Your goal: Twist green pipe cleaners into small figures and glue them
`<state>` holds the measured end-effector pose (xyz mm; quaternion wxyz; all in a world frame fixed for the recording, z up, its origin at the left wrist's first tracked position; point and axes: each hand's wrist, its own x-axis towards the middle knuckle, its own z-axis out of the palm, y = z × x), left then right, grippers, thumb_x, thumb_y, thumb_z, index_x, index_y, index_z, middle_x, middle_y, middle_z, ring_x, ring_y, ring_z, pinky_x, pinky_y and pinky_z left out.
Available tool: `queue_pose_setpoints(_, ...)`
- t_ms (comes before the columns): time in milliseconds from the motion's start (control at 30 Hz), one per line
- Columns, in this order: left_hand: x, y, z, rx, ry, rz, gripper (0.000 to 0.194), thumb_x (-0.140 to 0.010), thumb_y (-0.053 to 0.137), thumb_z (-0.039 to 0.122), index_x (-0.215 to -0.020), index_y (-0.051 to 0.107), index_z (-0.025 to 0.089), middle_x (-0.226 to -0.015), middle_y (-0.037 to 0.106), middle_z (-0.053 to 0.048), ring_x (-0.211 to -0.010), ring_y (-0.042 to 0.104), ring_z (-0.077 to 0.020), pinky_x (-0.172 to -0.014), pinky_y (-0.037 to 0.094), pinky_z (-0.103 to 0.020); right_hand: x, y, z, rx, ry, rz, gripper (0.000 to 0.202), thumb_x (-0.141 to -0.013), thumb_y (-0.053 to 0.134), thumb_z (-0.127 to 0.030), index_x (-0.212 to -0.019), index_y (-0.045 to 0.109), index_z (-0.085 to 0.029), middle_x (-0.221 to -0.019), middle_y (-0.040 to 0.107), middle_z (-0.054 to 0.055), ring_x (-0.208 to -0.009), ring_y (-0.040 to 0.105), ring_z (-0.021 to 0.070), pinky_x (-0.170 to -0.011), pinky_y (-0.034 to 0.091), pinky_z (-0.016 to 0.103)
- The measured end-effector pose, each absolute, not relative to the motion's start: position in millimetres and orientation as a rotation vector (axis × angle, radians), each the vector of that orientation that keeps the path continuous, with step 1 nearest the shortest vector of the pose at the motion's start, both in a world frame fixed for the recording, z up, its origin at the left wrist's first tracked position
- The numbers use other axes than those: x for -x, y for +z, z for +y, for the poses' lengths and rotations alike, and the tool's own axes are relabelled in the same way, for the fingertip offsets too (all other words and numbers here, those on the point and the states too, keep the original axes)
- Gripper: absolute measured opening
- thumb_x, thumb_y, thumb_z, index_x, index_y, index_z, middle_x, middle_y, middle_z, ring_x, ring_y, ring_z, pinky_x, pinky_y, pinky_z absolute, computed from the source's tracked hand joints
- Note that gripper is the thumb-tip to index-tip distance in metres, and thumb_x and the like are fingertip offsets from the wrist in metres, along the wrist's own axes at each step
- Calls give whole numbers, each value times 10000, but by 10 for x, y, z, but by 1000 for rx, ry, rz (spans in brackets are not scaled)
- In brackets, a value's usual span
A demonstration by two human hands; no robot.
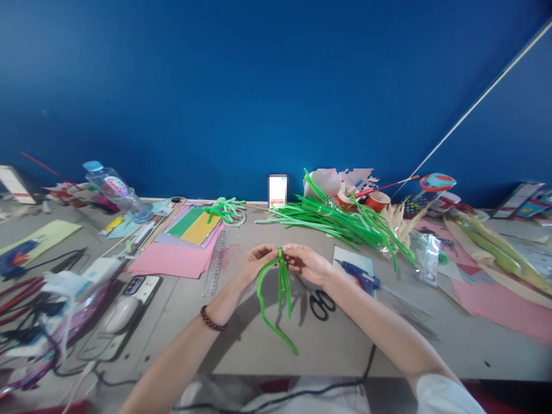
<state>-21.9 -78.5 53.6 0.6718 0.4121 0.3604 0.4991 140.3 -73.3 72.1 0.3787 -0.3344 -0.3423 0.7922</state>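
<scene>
Green pipe cleaners (282, 282) hang in a small bundle between my two hands, gathered at the top. My left hand (257, 261) pinches the bundle near its top from the left. From the other side my right hand (307, 263) grips the same spot with thumb and fingers. One longer strand curves down to the left and then sweeps right toward the table edge. Black-handled scissors (322, 305) lie on the table just under my right forearm, their blades partly hidden by my right hand.
A large pile of green pipe cleaners (340, 221) lies behind my hands. A blue glue gun (360, 276) rests to the right. Left are a clear ruler (214, 264), pink paper (172, 259), a phone (144, 284), a white mouse (121, 314) and a plastic bottle (111, 184).
</scene>
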Motion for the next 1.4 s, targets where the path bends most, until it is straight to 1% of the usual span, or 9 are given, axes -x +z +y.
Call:
queue_pose_setpoints(100, 220, 536, -792, -894, 1143, 775, 234, -591, 806, 296, -690, 665, 138, -668, 640, -14, -599, 574, -98, -597, 480, -216, -1411, 705, -728, 851, 2018, -867, 217, -636, 758, -287, -663, 605, -137, -549, 494, -47, -470, 391, 38, -406, 238, 164)
queue_pose_setpoints(300, 217, 560, -805, -877, 1165, 789, 246, -591, 804, 308, -680, 649, 140, -671, 633, -13, -613, 577, -109, -608, 482, -233, -1440, 692, -701, 817, 2048, -884, 245, -685, 733, -357, -724, 611, -148, -610, 579, -16, -533, 505, 78, -477, 338, 196)
queue_pose_setpoints(533, 184, 543, -785, -838, 1154, 817, 284, -512, 837, 306, -642, 645, 142, -628, 638, 2, -565, 568, -104, -581, 468, -239, -1475, 661, -679, 849, 2002, -1057, 265, -670, 750, -373, -761, 656, -142, -642, 622, 3, -517, 474, 64, -487, 317, 196)
queue_pose_setpoints(667, 180, 516, -780, -971, 1312, 917, 254, -576, 802, 308, -659, 618, 154, -647, 619, 16, -613, 576, -101, -637, 476, -238, -1450, 617, -663, 905, 1893, -1027, 263, -634, 774, -354, -726, 655, -139, -567, 546, -40, -492, 434, 48, -480, 298, 190)
queue_pose_setpoints(767, 190, 513, -804, -1184, 1446, 1004, 195, -650, 748, 308, -699, 628, 162, -704, 627, -5, -682, 586, -118, -681, 474, -246, -1415, 600, -678, 936, 1783, -1023, 270, -632, 772, -370, -718, 649, -145, -552, 516, -55, -488, 426, 47, -480, 300, 190)
queue_pose_setpoints(900, 195, 486, -846, -1510, 1450, 1054, 130, -717, 690, 284, -759, 653, 167, -780, 637, -38, -764, 588, -148, -710, 462, -258, -1381, 608, -719, 952, 1718, -1069, 289, -642, 756, -405, -715, 642, -149, -559, 514, -52, -504, 438, 60, -494, 320, 205)
queue_pose_setpoints(1000, 187, 449, -859, -1533, 1436, 1089, 136, -757, 650, 295, -791, 651, 164, -791, 646, -44, -756, 598, -151, -705, 465, -259, -1372, 620, -733, 951, 1700, -1111, 289, -655, 745, -409, -716, 637, -148, -565, 505, -51, -507, 433, 58, -502, 321, 207)
queue_pose_setpoints(1233, 183, 469, -854, -1521, 1428, 1122, 148, -761, 634, 293, -791, 654, 149, -797, 675, -54, -756, 621, -162, -708, 485, -264, -1377, 615, -743, 879, 1755, -1093, 278, -678, 731, -410, -709, 629, -154, -568, 495, -48, -508, 421, 54, -505, 298, 205)
queue_pose_setpoints(1400, 193, 459, -842, -1563, 1454, 1158, 124, -764, 633, 282, -789, 656, 163, -795, 684, -47, -760, 623, -159, -734, 485, -271, -1382, 607, -721, 961, 1642, -1128, 262, -621, 770, -377, -726, 685, -153, -601, 537, -33, -520, 419, 61, -517, 316, 222)
